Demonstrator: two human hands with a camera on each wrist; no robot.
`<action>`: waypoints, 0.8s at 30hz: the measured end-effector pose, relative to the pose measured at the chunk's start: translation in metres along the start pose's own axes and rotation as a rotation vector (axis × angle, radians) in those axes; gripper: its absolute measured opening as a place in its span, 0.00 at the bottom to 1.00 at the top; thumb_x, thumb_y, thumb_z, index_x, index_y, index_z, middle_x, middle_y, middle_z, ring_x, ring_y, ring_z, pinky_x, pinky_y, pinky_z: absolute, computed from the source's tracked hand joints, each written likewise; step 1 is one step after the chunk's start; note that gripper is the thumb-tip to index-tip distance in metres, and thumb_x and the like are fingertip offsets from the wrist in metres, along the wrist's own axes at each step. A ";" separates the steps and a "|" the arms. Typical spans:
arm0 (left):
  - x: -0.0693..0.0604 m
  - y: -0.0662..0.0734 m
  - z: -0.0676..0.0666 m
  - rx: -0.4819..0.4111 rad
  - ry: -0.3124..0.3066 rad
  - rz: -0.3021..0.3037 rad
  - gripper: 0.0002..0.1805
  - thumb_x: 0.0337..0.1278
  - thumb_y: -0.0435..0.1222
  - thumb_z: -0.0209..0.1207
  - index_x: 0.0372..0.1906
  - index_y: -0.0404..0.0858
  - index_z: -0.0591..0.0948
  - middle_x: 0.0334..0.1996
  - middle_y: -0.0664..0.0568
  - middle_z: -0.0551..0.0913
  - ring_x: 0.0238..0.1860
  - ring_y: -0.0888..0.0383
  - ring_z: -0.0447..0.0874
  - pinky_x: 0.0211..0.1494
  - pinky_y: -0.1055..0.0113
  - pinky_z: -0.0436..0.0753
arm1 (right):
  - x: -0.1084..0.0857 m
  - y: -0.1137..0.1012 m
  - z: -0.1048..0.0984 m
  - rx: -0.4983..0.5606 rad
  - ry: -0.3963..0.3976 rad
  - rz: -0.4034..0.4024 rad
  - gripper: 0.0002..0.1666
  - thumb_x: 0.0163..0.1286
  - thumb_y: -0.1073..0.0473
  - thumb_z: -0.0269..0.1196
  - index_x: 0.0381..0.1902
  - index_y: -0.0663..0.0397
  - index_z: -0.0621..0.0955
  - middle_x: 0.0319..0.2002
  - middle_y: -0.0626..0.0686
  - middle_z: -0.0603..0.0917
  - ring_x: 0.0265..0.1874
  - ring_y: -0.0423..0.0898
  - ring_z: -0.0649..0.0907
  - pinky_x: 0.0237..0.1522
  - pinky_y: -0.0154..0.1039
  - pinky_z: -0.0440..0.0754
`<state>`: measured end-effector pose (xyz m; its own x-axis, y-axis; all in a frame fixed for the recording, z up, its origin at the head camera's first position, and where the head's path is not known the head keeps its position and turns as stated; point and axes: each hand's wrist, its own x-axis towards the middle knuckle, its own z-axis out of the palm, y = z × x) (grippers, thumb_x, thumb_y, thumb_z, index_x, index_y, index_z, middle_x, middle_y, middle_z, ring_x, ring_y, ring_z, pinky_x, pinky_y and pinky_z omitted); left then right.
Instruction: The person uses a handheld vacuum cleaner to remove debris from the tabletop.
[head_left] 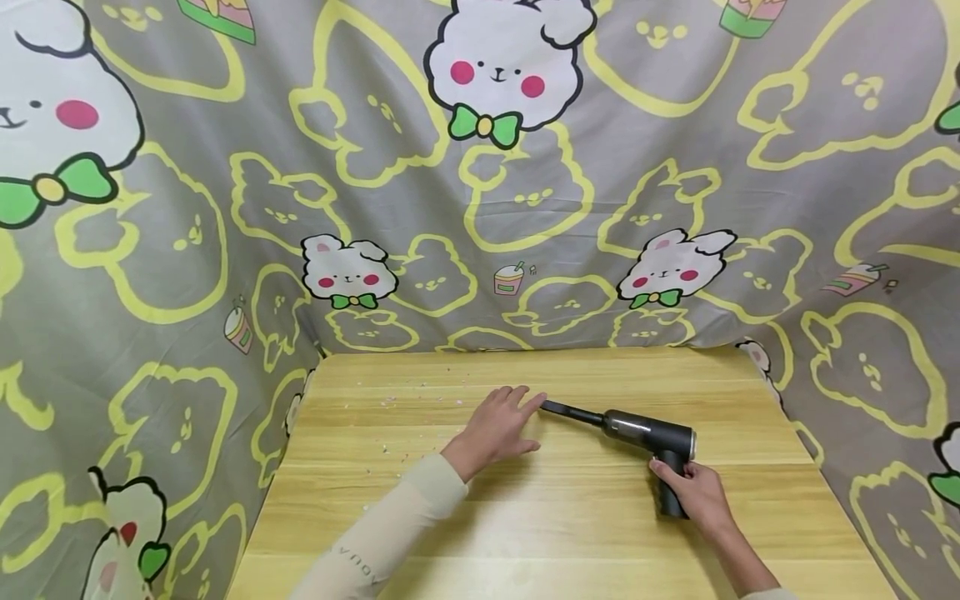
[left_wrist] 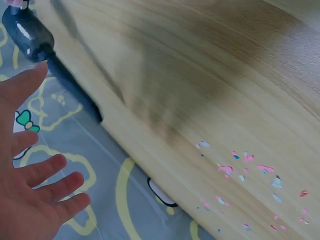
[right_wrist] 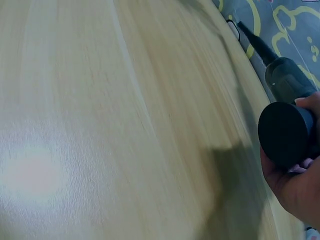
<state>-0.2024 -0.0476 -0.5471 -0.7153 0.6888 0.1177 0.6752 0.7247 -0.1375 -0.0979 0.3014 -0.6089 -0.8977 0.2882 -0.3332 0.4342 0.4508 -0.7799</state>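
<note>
Black handheld vacuum [head_left: 651, 433] held above table [head_left: 570, 533], handle [head_left: 667, 496] gripped by right hand [head_left: 703, 492]; left hand [head_left: 497, 427] spread near nozzle [head_left: 573, 412], nothing grasped. Vacuum judged rigid, smooth, fairly light; best held by handle, slim nozzle not to be strained. Scraps [left_wrist: 226, 169] scattered leftward, judged feather-light.

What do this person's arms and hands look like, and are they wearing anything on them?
Both the left hand and right hand are bare, without gloves. The left sleeve is long and cream, with a paler cuff and dark lettering that I can't read with certainty. Only a pale edge of the right sleeve shows.
</note>
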 end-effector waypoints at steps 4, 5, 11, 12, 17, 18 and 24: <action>0.005 0.006 0.000 -0.006 0.001 0.018 0.46 0.58 0.66 0.65 0.78 0.52 0.67 0.68 0.47 0.79 0.63 0.50 0.83 0.71 0.58 0.82 | -0.004 -0.004 0.005 0.116 -0.034 0.013 0.31 0.71 0.42 0.69 0.44 0.70 0.80 0.28 0.50 0.85 0.26 0.40 0.83 0.29 0.35 0.84; 0.006 0.007 0.000 -0.006 -0.003 0.022 0.46 0.58 0.65 0.65 0.78 0.52 0.67 0.67 0.47 0.79 0.63 0.50 0.83 0.71 0.58 0.82 | -0.004 -0.005 0.006 0.161 -0.050 0.020 0.30 0.71 0.44 0.69 0.45 0.70 0.80 0.28 0.50 0.86 0.26 0.41 0.84 0.29 0.36 0.85; 0.013 0.014 0.000 0.026 -0.012 0.050 0.43 0.61 0.61 0.66 0.77 0.51 0.67 0.66 0.49 0.80 0.62 0.51 0.83 0.65 0.60 0.86 | -0.008 -0.015 0.015 0.339 -0.118 0.049 0.25 0.73 0.52 0.68 0.50 0.71 0.77 0.25 0.52 0.87 0.24 0.44 0.87 0.28 0.40 0.89; 0.014 0.015 -0.001 0.036 -0.009 0.056 0.43 0.62 0.60 0.66 0.77 0.51 0.68 0.65 0.49 0.81 0.61 0.51 0.84 0.64 0.61 0.86 | -0.008 -0.017 0.016 0.344 -0.123 0.048 0.24 0.73 0.52 0.68 0.49 0.70 0.77 0.25 0.52 0.87 0.23 0.44 0.87 0.28 0.40 0.89; 0.017 0.020 -0.001 0.064 -0.014 0.066 0.40 0.63 0.58 0.67 0.76 0.51 0.69 0.64 0.51 0.83 0.57 0.53 0.86 0.56 0.66 0.89 | -0.013 -0.024 0.022 0.374 -0.166 0.030 0.21 0.74 0.57 0.66 0.51 0.72 0.77 0.27 0.54 0.86 0.23 0.44 0.86 0.29 0.40 0.90; 0.017 0.021 -0.001 0.063 -0.019 0.065 0.39 0.63 0.57 0.67 0.76 0.51 0.70 0.64 0.51 0.83 0.57 0.53 0.86 0.55 0.66 0.89 | -0.013 -0.024 0.023 0.381 -0.176 0.024 0.21 0.74 0.58 0.65 0.52 0.72 0.77 0.27 0.54 0.86 0.24 0.44 0.86 0.30 0.40 0.90; 0.020 0.027 0.005 0.045 -0.040 0.077 0.35 0.68 0.50 0.66 0.76 0.50 0.71 0.65 0.52 0.83 0.59 0.54 0.86 0.55 0.68 0.89 | -0.017 -0.025 0.029 0.425 -0.215 0.034 0.18 0.73 0.60 0.65 0.50 0.72 0.77 0.27 0.53 0.86 0.24 0.43 0.85 0.31 0.38 0.89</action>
<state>-0.1995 -0.0144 -0.5536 -0.6685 0.7408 0.0656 0.7206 0.6671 -0.1890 -0.0958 0.2612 -0.5994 -0.8979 0.0957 -0.4296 0.4352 0.0462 -0.8992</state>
